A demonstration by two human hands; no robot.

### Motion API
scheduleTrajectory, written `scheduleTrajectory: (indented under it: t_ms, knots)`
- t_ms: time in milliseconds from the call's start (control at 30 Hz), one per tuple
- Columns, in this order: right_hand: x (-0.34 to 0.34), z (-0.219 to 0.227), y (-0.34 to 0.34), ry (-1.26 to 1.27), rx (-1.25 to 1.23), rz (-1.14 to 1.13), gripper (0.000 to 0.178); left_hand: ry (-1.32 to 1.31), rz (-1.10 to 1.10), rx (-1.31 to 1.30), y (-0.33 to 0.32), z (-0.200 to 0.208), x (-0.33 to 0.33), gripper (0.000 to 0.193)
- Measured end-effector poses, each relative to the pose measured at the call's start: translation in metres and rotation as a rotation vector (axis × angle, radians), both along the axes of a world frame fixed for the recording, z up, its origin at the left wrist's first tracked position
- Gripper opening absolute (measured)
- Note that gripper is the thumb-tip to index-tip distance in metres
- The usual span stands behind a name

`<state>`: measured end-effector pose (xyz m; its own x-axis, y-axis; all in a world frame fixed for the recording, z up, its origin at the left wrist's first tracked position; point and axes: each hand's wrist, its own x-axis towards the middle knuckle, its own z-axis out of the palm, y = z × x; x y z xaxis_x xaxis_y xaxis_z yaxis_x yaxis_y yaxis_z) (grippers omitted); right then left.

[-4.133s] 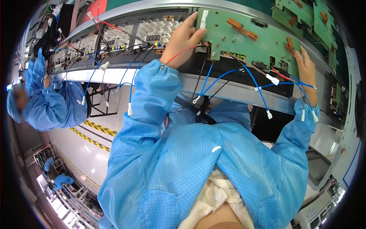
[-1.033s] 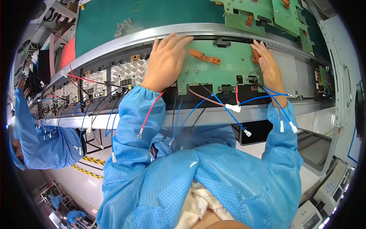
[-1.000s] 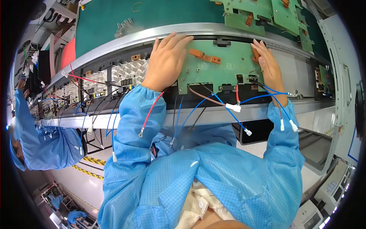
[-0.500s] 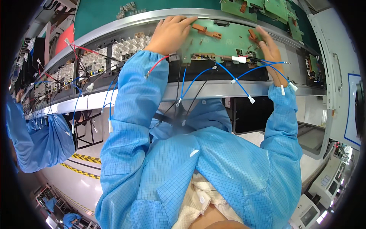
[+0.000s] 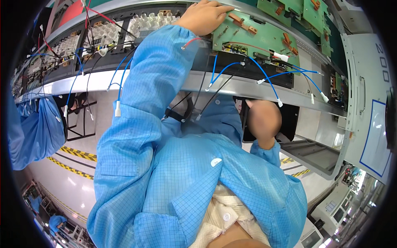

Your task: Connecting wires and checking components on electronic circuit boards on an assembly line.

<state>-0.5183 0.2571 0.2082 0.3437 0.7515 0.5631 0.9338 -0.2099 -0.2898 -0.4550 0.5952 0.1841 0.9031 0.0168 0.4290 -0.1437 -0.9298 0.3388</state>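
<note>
My left hand (image 5: 204, 18) lies over the upper left corner of a green circuit board (image 5: 260, 41), its fingers stretched out along the far edge. Brown connectors stand on the board, and red, black and blue wires with white terminals trail from its near side. Beneath the board is a black housing (image 5: 231, 61), set on a metal rail. My right hand (image 5: 264, 120) hangs off the board, below the rail's near edge; it is blurred, and I cannot make out its fingers or anything in them.
Along the rail to the left sit several black panels with clear plastic parts (image 5: 151, 25) and loose wires. More green boards (image 5: 316, 20) lie at the back right. A white cabinet (image 5: 364, 82) stands to the right. Another person's blue sleeve (image 5: 35, 128) shows at the left.
My right hand has left the board's right end and dropped toward me, below the rail. My left hand stays on the board. The view has shifted a little.
</note>
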Motion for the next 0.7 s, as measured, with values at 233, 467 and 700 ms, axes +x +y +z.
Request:
scheduleTrajectory:
  t_ms: [233,467,700]
  knots:
    - [0.018,0.011,0.073,0.173,-0.110,-0.170,0.035,-0.104,0.008,-0.005,-0.004,0.005,0.001,0.034]
    - [0.032,0.021,0.080,0.107,-0.136,-0.187,0.021,0.007,0.118,-0.093,-0.020,0.015,0.002,0.035]
    - [0.032,0.028,0.084,-0.011,-0.339,-0.202,0.015,0.144,0.252,-0.094,-0.030,0.014,0.006,0.041]
